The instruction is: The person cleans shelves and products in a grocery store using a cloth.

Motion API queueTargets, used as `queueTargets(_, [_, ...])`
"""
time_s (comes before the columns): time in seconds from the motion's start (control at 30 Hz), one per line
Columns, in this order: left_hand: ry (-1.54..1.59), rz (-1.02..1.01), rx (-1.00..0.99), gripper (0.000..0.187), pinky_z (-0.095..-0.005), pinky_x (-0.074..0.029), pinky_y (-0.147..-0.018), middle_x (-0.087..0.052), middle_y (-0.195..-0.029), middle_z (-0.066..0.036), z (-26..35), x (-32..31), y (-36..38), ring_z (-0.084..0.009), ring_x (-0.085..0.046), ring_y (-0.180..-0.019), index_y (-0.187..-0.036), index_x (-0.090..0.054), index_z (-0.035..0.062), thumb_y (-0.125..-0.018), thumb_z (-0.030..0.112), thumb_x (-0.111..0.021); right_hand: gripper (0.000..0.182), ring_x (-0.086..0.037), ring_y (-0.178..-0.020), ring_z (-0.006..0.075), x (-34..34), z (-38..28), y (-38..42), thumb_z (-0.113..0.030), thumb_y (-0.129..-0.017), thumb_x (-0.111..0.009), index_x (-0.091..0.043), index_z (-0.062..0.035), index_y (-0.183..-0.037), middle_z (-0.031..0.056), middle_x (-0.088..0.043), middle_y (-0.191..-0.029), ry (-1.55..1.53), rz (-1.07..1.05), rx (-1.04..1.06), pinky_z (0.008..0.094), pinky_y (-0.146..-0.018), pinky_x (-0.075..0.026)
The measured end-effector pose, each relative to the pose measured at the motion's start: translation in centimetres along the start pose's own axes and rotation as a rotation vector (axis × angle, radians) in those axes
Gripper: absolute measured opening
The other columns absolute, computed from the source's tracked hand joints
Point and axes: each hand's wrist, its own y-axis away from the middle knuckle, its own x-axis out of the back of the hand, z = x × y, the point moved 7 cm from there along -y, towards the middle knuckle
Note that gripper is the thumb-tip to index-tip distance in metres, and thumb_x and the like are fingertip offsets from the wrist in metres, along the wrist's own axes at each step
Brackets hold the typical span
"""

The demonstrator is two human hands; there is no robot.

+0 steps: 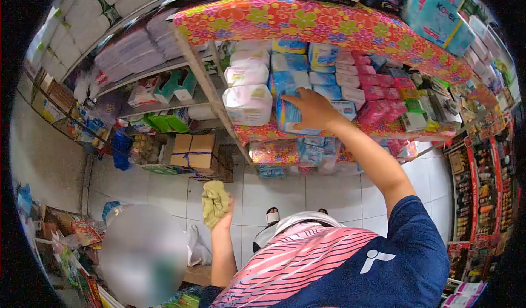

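My left hand (224,215) is closed on a crumpled yellow-green cloth (215,203), held low in front of the shelves. My right hand (311,109) reaches to the middle shelf, its fingers spread over a blue package (286,91) at the front of a row; thumb and fingertips rest against it. White packages (247,104) stand just left of the blue one. Smaller blue and white packs (344,109) sit partly behind my right hand and wrist, with pink packs (375,110) further right.
A flower-patterned shelf edge (307,18) runs above my right hand. A metal post (203,78) stands left of the packages. Tied cardboard boxes (193,152) lie low on the left. Racks of small jars (466,198) line the right side.
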Motion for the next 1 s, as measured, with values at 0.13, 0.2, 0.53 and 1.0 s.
queueTargets(0.13, [0.339,0.009,0.006,0.031,-0.0393,-0.037,-0.080,-0.049,-0.104,-0.004,0.0,3.0,1.5,-0.0216,-0.045,-0.094,-0.109,-0.045,0.0128,-0.084,0.029,-0.037,0.077,-0.037,-0.107,0.0353,-2.7,0.7,-1.7,-0.030,-0.053,-0.071,-0.035,-0.0208,-0.121,0.0193,-0.039,-0.112,0.139,-0.013,0.034,0.0449,-0.088,-0.033])
queueTargets(0.2, [-0.133,0.261,-0.050,0.031,-0.0363,-0.039,-0.077,-0.050,-0.102,-0.004,-0.7,4.1,1.3,-0.0202,-0.046,-0.090,-0.108,-0.045,0.0117,-0.083,0.028,-0.038,0.075,-0.035,-0.109,0.0354,-4.0,0.9,-2.1,-0.029,-0.055,-0.070,-0.035,-0.0205,-0.121,0.0189,-0.037,-0.115,0.195,0.098,0.079,0.0466,-0.089,-0.030])
queueTargets(0.53, [-0.417,0.042,0.290,0.032,-0.0286,-0.043,-0.071,-0.050,-0.097,-0.006,-8.1,-9.5,-6.2,-0.0166,-0.051,-0.084,-0.108,-0.044,0.0059,-0.083,0.025,-0.040,0.063,-0.028,-0.114,0.0341,-1.8,0.9,3.1,-0.027,-0.065,-0.064,-0.036,-0.0149,-0.120,0.0167,-0.032,-0.121,-0.017,0.409,-0.030,0.0460,-0.094,-0.024])
queueTargets(1.0, [-0.762,-0.437,1.179,0.032,-0.0327,-0.039,-0.083,-0.051,-0.103,-0.008,-36.7,-20.4,-0.7,-0.0194,-0.049,-0.095,-0.111,-0.042,0.0017,-0.080,0.011,-0.043,0.054,-0.041,-0.106,0.0254,-6.2,8.2,34.0,-0.024,-0.070,-0.061,-0.040,-0.0093,-0.117,0.0127,-0.041,-0.114,-0.917,0.628,-0.769,0.0352,-0.088,-0.035])
